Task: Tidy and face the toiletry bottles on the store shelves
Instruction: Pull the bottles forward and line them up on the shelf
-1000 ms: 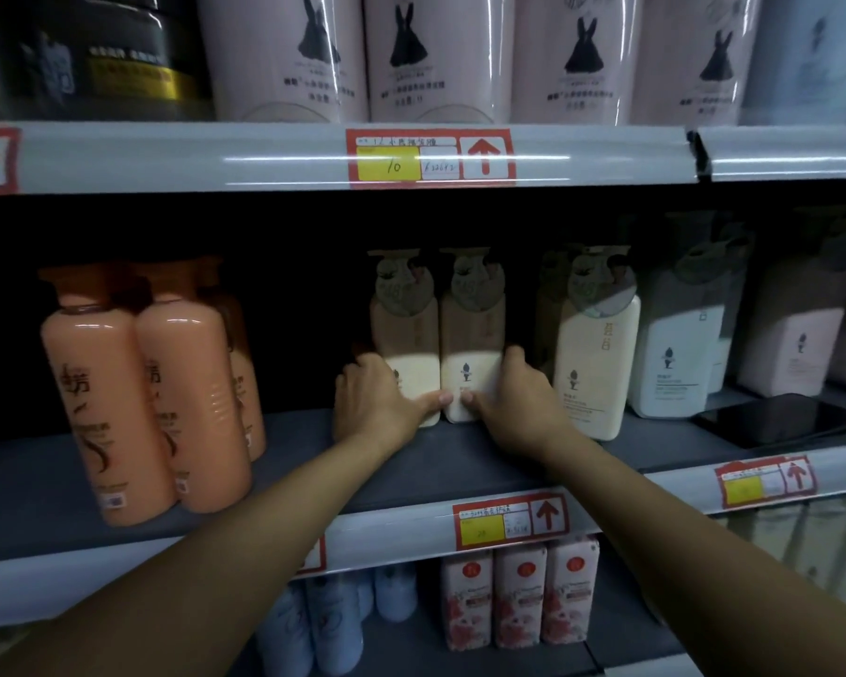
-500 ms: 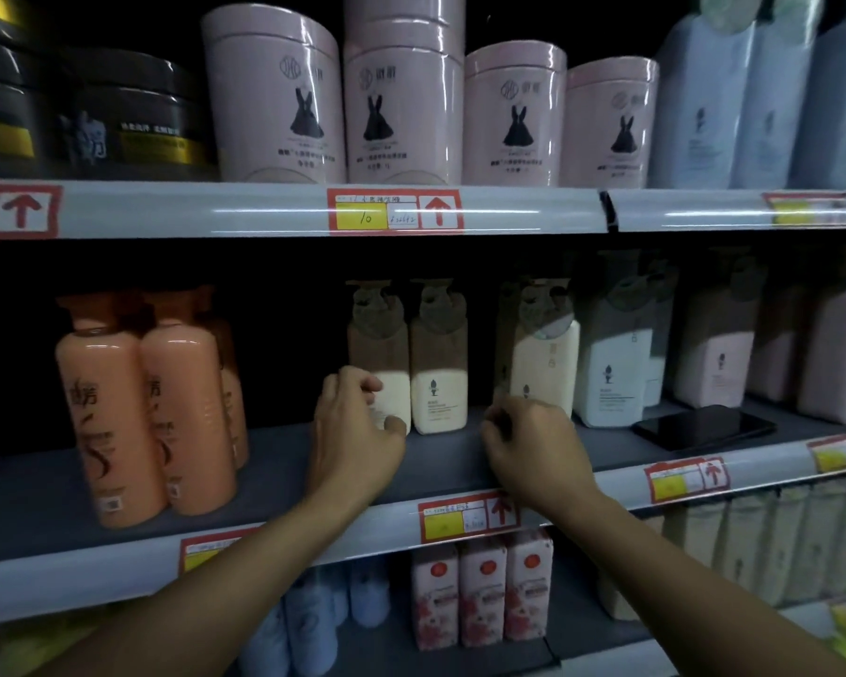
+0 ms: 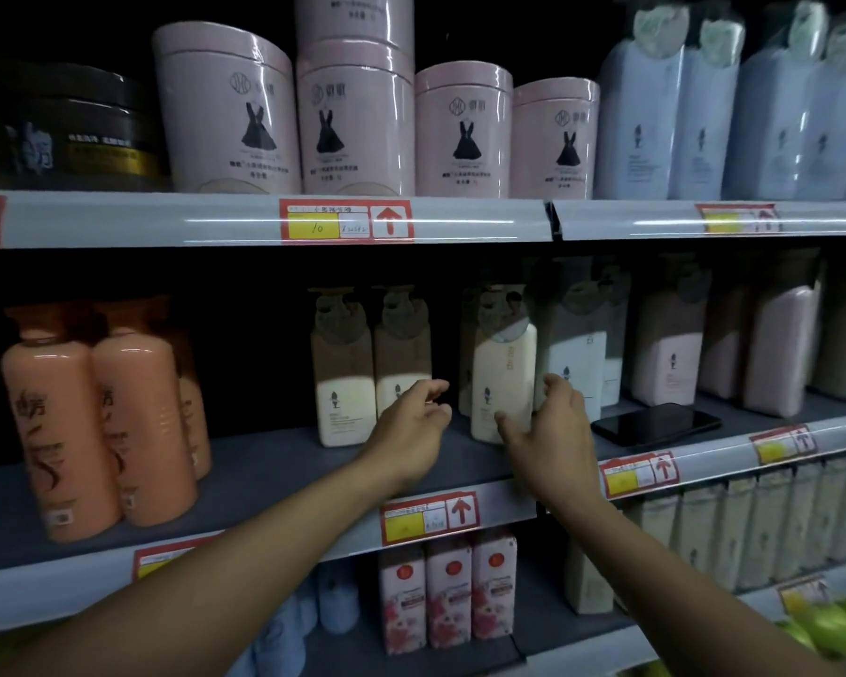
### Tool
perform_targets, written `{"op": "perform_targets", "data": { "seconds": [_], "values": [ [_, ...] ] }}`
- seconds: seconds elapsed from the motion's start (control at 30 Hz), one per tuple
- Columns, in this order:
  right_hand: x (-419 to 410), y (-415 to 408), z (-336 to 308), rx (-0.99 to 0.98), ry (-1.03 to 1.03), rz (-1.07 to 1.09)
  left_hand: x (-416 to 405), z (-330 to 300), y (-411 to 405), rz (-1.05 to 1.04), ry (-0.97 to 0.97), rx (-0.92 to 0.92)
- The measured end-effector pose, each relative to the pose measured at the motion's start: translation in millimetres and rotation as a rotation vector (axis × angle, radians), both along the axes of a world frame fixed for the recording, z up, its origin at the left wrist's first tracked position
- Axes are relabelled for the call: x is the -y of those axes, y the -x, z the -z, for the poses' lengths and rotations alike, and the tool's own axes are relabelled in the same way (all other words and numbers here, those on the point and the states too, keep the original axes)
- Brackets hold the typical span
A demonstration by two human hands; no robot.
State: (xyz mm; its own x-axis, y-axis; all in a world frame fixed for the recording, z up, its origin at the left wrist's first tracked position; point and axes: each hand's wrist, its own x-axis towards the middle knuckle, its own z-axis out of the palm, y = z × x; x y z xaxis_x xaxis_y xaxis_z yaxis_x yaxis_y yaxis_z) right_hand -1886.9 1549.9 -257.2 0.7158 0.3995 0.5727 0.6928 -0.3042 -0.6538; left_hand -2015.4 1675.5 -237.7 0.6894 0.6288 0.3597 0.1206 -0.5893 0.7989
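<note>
Middle shelf (image 3: 265,461) — grey deck, price strip along its front lip, stock set back from the edge.

Orange bottles (image 3: 94,422) — tall group at the left end, well apart from my hands.

Pink pump bottles (image 3: 670,354) — far right of the same deck, partly in shadow.

White pump bottle (image 3: 577,368) — just right of the cream one, touching or nearly so; I cannot tell which.

Cream pump bottle (image 3: 501,383) — the item in hand's reach, upright, label forward, standing forward of the pair of tan pump bottles (image 3: 370,378) with a dark gap between. I judge it rigid plastic, full and fairly heavy, smooth and likely slippery. Best held low on both flat sides and slid, not lifted by the wrapped pump head.

Black phone (image 3: 655,425) — flat on the deck just right of the cream bottle's base; it limits any sideways slide.

Right hand (image 3: 545,432) — fingers spread and loosely curved at the cream bottle's lower right side, thumb across its front; whether they yet grip or only touch, I cannot tell.

Left hand (image 3: 411,427) — fingers relaxed, grasping nothing, hovering in front of the right tan bottle, near the gap.
</note>
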Motion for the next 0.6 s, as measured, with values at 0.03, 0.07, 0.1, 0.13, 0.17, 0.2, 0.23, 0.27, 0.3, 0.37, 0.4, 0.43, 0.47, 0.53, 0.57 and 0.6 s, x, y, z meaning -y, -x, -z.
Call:
{"op": "perform_targets", "data": {
  "seconds": [0.03, 0.07, 0.1, 0.13, 0.17, 0.2, 0.23, 0.27, 0.3, 0.37, 0.4, 0.43, 0.47, 0.53, 0.57, 0.6],
  "values": [
    [-3, -4, 1, -0.016, 0.007, -0.005, -2, 0, -6, 0.006, 0.028, 0.003],
    [-7, -8, 1, -0.03, 0.015, -0.013, -3, -1, -12, 0.012, 0.057, 0.007],
    [-11, -12, 1, -0.045, 0.023, -0.026, -4, -1, -19, 0.017, 0.082, 0.013],
    [-15, -16, 0, -0.059, 0.028, -0.042, -6, -2, -25, 0.019, 0.101, 0.018],
    [-18, -20, 0, -0.069, 0.032, -0.057, -7, -3, -31, 0.014, 0.113, 0.024],
    [-20, -25, -1, -0.072, 0.036, -0.068, -8, -4, -38, 0.004, 0.12, 0.03],
    [-21, -29, -1, -0.07, 0.038, -0.077, -9, -4, -44, -0.009, 0.125, 0.036],
    [-21, -32, -1, -0.061, 0.036, -0.085, -10, -5, -51, -0.023, 0.13, 0.043],
    [-21, -36, 0, -0.048, 0.03, -0.095, -11, -5, -57, -0.039, 0.13, 0.048],
    [-17, -41, 3, -0.031, 0.012, -0.104, -13, -5, -69, -0.069, 0.108, 0.042],
    [-14, -43, 4, -0.035, -0.001, -0.106, -13, -4, -75, -0.085, 0.087, 0.027],
    [-12, -45, 4, -0.042, -0.012, -0.109, -14, -3, -81, -0.106, 0.059, 0.002],
    [-9, -48, 4, -0.046, -0.019, -0.113, -14, -3, -87, -0.132, 0.027, -0.028],
    [-2, -53, 4, -0.049, -0.014, -0.106, -12, -3, -99, -0.192, -0.02, -0.091],
    [1, -56, 5, -0.048, -0.009, -0.095, -11, -4, -105, -0.214, -0.032, -0.11],
    [4, -59, 5, -0.046, -0.009, -0.079, -10, -5, -110, -0.23, -0.034, -0.116]
  ]
}}
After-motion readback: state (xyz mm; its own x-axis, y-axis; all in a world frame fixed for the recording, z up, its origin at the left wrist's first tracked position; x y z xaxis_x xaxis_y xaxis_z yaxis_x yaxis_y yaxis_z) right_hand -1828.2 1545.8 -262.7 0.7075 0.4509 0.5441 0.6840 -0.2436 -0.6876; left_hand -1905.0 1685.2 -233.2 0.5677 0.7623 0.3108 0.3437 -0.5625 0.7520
